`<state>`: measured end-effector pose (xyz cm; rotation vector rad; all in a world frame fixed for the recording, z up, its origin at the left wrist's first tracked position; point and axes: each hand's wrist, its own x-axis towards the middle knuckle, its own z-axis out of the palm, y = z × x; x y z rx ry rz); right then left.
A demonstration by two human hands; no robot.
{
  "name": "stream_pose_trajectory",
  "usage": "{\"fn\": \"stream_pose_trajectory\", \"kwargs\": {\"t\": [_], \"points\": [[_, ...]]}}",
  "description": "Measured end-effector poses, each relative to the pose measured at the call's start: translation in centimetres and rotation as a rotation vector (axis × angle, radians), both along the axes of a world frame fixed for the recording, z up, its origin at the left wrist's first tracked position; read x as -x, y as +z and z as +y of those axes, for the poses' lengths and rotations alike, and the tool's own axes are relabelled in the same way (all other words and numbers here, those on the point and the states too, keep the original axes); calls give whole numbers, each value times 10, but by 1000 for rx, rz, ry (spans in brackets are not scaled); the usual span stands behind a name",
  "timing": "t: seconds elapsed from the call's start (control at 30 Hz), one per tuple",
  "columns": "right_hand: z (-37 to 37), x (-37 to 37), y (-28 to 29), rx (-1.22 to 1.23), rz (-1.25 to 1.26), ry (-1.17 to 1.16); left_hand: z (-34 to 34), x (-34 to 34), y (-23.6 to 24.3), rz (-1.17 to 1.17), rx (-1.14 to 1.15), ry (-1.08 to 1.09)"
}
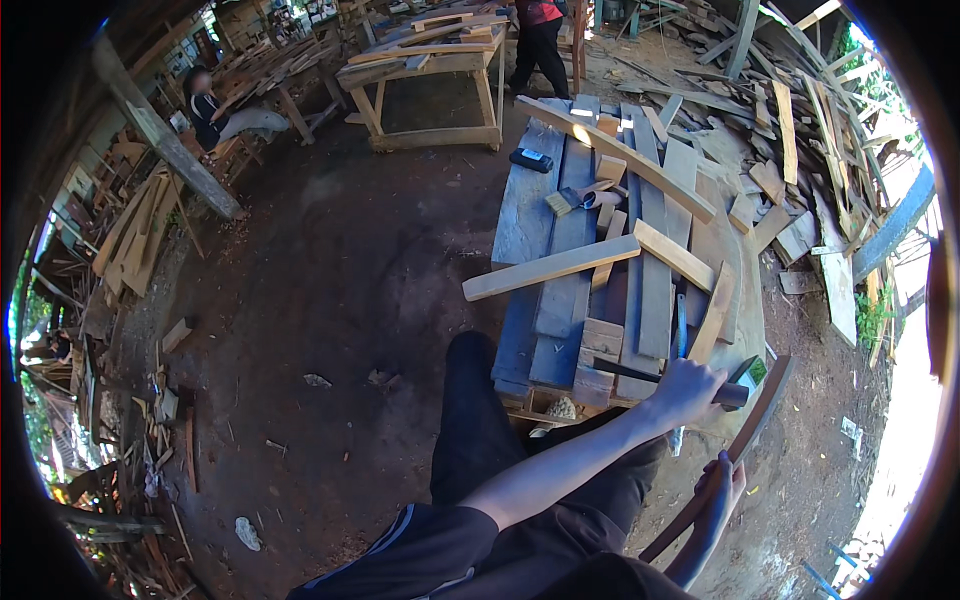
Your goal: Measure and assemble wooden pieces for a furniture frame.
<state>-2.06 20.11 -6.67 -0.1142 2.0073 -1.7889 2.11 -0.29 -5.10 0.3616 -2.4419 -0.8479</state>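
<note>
My left hand (688, 392) is closed on a dark tool with a thin bar (625, 369) and a thick dark end (728, 395), over the near end of a makeshift bench. Lower down, my right hand (722, 492) grips a long dark-brown wooden strip (758, 415), angled up to the right. Beside my left hand lie a pale batten (715, 310), a thin blue item (681, 318) and a small green object (750, 372). Farther up the bench are loose battens (550, 268), a paintbrush (568, 198) and a black object (530, 159).
The bench's blue-grey planks (515, 340) reach my legs (465, 420). A timber table (430, 140) stands behind, with a standing person's dark-trousered legs (540, 55) beside it and a seated person (210, 120) leftward. Posts (160, 140) and scrap-wood piles (830, 200) line both sides.
</note>
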Motion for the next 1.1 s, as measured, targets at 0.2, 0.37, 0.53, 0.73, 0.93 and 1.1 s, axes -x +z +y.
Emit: {"fn": "stream_pose_trajectory", "kwargs": {"t": [0.2, 0.37, 0.53, 0.73, 0.93, 1.1], "points": [[1, -6, -2, 59, -23, 57, 1, 0, 0, 9, 8, 15], [-1, -5, 5, 63, -55, -78, -1, 1, 2, 28, 22, 29], [0, 0, 3, 77, -14, -14, -4, 2, 7, -25, 10, 30], [5, 7, 0, 17, -2, 2, -1, 4, 3, -12, 16, 8], [-2, -8, 12, 75, -74, -11, -1, 9, -3, -24, 54, 47], [-6, -4, 15, -9, -78, 90, 0, 11, -5, -34, 81, 30]]}}
